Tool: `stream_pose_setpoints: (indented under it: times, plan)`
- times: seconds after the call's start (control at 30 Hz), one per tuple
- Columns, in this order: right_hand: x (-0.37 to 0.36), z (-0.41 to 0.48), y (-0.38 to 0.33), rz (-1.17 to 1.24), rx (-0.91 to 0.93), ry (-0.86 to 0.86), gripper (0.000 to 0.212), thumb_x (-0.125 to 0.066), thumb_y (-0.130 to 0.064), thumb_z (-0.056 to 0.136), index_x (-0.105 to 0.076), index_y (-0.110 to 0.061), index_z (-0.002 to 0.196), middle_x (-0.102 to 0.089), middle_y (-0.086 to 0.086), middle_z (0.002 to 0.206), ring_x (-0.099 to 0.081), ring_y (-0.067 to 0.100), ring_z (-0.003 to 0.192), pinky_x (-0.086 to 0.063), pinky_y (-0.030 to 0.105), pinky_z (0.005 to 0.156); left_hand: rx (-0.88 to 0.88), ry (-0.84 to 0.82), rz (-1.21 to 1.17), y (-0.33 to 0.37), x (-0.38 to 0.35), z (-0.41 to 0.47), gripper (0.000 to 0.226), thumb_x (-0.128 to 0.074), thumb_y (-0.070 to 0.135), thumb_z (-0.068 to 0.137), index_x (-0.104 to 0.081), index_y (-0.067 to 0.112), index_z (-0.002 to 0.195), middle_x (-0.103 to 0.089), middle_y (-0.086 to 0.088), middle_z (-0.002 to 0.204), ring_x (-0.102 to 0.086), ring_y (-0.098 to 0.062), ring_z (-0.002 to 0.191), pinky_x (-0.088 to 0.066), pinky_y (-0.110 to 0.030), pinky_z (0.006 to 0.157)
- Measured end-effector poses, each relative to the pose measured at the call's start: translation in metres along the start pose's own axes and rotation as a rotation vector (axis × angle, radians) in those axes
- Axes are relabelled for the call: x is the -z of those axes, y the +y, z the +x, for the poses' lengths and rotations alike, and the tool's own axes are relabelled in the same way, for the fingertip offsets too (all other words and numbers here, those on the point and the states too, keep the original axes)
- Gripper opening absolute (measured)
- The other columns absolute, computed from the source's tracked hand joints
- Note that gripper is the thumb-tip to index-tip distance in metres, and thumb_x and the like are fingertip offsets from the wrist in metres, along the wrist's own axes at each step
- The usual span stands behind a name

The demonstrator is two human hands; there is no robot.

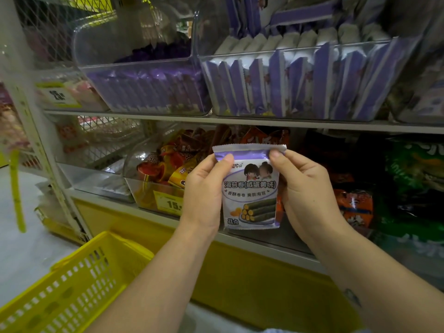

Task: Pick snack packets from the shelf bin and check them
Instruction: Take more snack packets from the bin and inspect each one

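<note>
I hold a purple and white snack packet (251, 188) upright in front of the lower shelf, its printed front facing me. My left hand (204, 188) pinches its top left corner, thumb on the front. At the top right corner my right hand (305, 188) pinches it the same way. Above, a clear shelf bin (374, 109) holds several matching purple packets standing on edge.
A second clear bin (101, 44) of purple packets stands at the upper left. The lower shelf holds orange snack packs (168, 164) and dark and green bags (413, 174). A yellow plastic basket (79, 280) sits at the lower left, in front of the yellow shelf base (240, 280).
</note>
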State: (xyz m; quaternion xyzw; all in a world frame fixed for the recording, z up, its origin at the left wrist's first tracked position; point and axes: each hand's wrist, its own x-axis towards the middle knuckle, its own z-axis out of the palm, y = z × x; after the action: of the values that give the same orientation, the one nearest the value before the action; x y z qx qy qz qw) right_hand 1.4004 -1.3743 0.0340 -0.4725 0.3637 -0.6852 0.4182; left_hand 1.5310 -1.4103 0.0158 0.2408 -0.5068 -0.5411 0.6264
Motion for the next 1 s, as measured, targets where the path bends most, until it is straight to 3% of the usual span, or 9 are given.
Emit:
stream_pose_setpoints:
  times: [0.1,0.3,0.47,0.57,0.67,0.73,0.83,0.9,1.0]
  plan:
    - [-0.002,-0.001,0.001,0.003,0.017,-0.017,0.025,-0.058,-0.021,0.092,-0.078,-0.023,0.078,-0.076,0.010,0.081,-0.074,0.021,0.075,-0.057,0.026,0.062,-0.011,0.059,0.055,0.002,0.003,0.000,0.024,-0.057,0.033,0.088,-0.077,0.020,0.086,-0.076,-0.014,0.090,-0.073,-0.027,0.085,-0.057,-0.037,0.071]
    - [-0.004,-0.002,0.003,-0.013,-0.009,0.000,0.035,-0.053,-0.045,0.088,-0.078,-0.023,0.079,-0.076,0.010,0.083,-0.074,0.023,0.082,-0.059,0.032,0.068,-0.013,0.089,0.078,0.007,0.002,-0.001,0.038,-0.049,0.047,0.092,-0.077,0.022,0.084,-0.075,-0.015,0.093,-0.072,-0.032,0.092,-0.055,-0.053,0.086]
    - [-0.004,-0.001,0.003,0.005,-0.063,-0.017,0.042,-0.043,-0.039,0.099,-0.078,-0.026,0.079,-0.076,0.011,0.087,-0.074,0.023,0.085,-0.060,0.030,0.069,0.067,0.071,-0.064,0.009,0.001,-0.004,0.039,-0.047,0.037,0.099,-0.076,0.014,0.087,-0.074,-0.019,0.094,-0.073,-0.032,0.087,-0.060,-0.041,0.069]
    - [-0.002,0.000,0.003,-0.026,-0.035,-0.053,0.041,-0.043,-0.042,0.097,-0.078,-0.028,0.081,-0.077,0.008,0.087,-0.074,0.019,0.085,-0.058,0.025,0.066,0.110,0.071,-0.117,0.014,0.000,-0.005,0.039,-0.049,0.038,0.095,-0.072,0.006,0.099,-0.073,-0.021,0.099,-0.072,-0.033,0.090,-0.060,-0.039,0.068]
    - [0.003,0.005,0.001,-0.067,-0.027,-0.184,0.037,-0.045,-0.050,0.088,-0.077,-0.032,0.091,-0.076,0.005,0.097,-0.072,0.018,0.094,-0.059,0.031,0.075,0.147,0.116,-0.154,0.019,0.002,-0.004,0.042,-0.049,0.038,0.095,-0.069,0.002,0.106,-0.073,-0.022,0.102,-0.072,-0.033,0.092,-0.060,-0.041,0.068]
    - [0.010,0.008,-0.004,-0.106,-0.139,-0.355,0.034,-0.051,-0.051,0.088,-0.071,-0.032,0.107,-0.072,0.006,0.111,-0.069,0.025,0.103,-0.058,0.045,0.086,0.166,0.155,-0.182,0.025,0.004,-0.003,0.043,-0.051,0.039,0.093,-0.069,0.003,0.108,-0.072,-0.022,0.103,-0.072,-0.033,0.092,-0.061,-0.044,0.070]
    - [0.023,0.008,-0.007,-0.241,-0.367,-0.636,0.039,-0.062,-0.040,0.087,-0.062,-0.025,0.122,-0.069,0.006,0.119,-0.065,0.031,0.112,-0.053,0.048,0.093,0.223,0.177,-0.224,0.031,0.008,0.000,0.053,-0.053,0.044,0.087,-0.064,0.004,0.120,-0.070,-0.021,0.111,-0.069,-0.035,0.101,-0.057,-0.051,0.083]
    - [0.026,0.005,-0.007,-0.279,-0.420,-0.693,0.035,-0.063,-0.034,0.087,-0.066,-0.021,0.119,-0.070,0.008,0.118,-0.065,0.029,0.111,-0.053,0.045,0.096,0.293,0.139,-0.230,0.033,0.011,0.001,0.051,-0.047,0.045,0.094,-0.062,0.007,0.124,-0.070,-0.019,0.115,-0.067,-0.034,0.107,-0.054,-0.052,0.090]
    - [0.025,0.005,-0.009,-0.176,-0.457,-0.638,0.035,-0.059,-0.028,0.084,-0.068,-0.011,0.113,-0.071,0.013,0.113,-0.070,0.023,0.100,-0.058,0.031,0.083,0.402,-0.007,-0.206,0.036,0.019,0.003,0.047,-0.039,0.046,0.099,-0.063,0.013,0.123,-0.070,-0.014,0.116,-0.068,-0.030,0.106,-0.057,-0.046,0.085]
